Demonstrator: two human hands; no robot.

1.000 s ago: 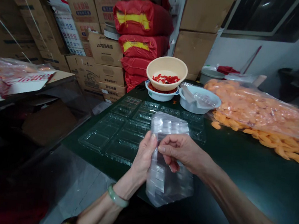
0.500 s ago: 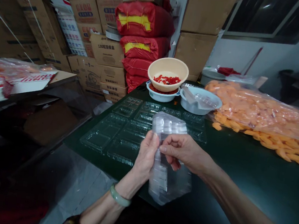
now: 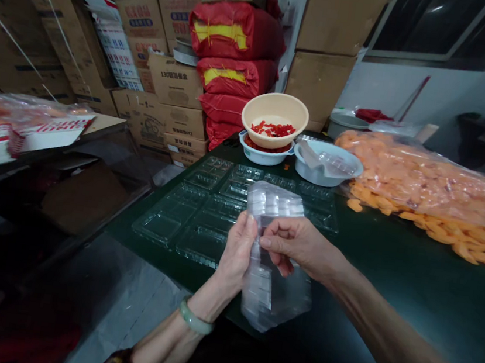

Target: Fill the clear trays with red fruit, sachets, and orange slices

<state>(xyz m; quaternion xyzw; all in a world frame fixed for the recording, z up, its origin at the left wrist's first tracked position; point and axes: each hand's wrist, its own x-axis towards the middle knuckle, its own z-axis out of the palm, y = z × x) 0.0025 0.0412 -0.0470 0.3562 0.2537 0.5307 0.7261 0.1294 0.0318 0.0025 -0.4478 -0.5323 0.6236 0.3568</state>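
My left hand [image 3: 236,250] and my right hand [image 3: 295,244] both pinch a stack of clear plastic trays [image 3: 268,290], held upright above the near edge of a dark green table [image 3: 409,296]. The fingers of both hands are closed on the stack's upper edge, thumbs close together. A green bangle [image 3: 194,317] sits on my left wrist. Beyond the hands, several clear compartment trays [image 3: 204,206] lie flat in rows on the table.
A cream bowl of red pieces [image 3: 275,115] rests on a pale blue bowl, beside another pale blue bowl [image 3: 326,163] holding plastic. A big bag of orange pieces [image 3: 423,180] lies at right. Cardboard boxes [image 3: 173,81] and red sacks [image 3: 237,30] are stacked behind.
The hands stay pinched on the tray stack, which has shifted slightly. The view has drifted a little.
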